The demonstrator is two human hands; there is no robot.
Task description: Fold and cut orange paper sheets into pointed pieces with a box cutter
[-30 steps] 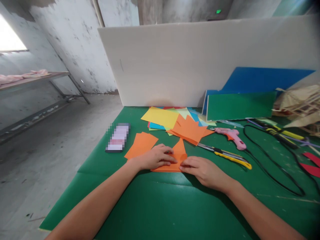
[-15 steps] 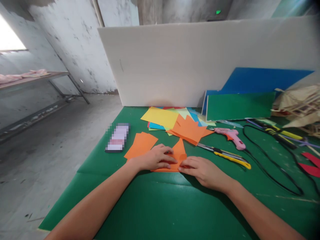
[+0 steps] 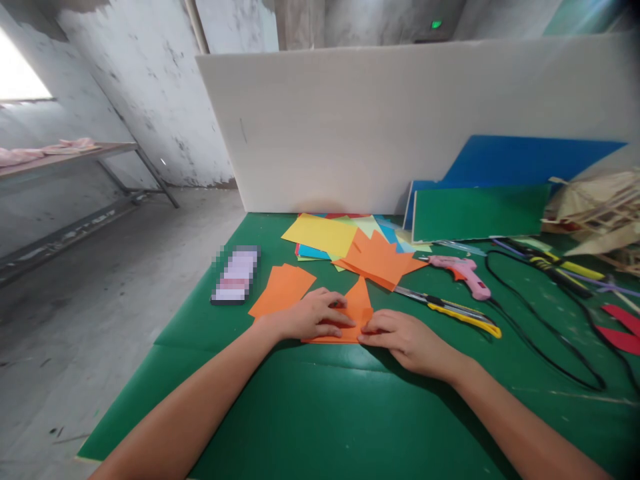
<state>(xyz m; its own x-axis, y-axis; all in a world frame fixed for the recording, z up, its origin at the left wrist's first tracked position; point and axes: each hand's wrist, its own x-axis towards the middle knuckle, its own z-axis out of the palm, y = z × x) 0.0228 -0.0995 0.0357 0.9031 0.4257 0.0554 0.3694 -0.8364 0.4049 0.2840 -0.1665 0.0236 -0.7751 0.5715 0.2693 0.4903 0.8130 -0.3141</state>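
A folded sheet of orange paper [image 3: 359, 301] lies on the green table in front of me, one pointed corner sticking up at its far side. Across its left part rests my left hand [image 3: 320, 315], fingers spread and pressing it down. My right hand [image 3: 395, 333] pinches the paper's right edge between thumb and fingers; the fingertips partly cover that edge. More orange sheets [image 3: 283, 290] lie beside my left hand. Beyond the hands sits a pile of folded orange pieces [image 3: 377, 260], with a yellow utility knife [image 3: 450, 310] touching its near side.
A pink glue gun [image 3: 463, 273] with a black cord lies at the right, pliers [image 3: 560, 270] behind it. Coloured paper [image 3: 320, 233] is stacked near the white board [image 3: 350, 127]. A blurred-out phone [image 3: 236, 275] lies left. Green and blue panels [image 3: 480, 213] lean at the back.
Hardly anything differs. My right hand's fingers have shifted very slightly at the paper's right edge; my left hand stays in place.
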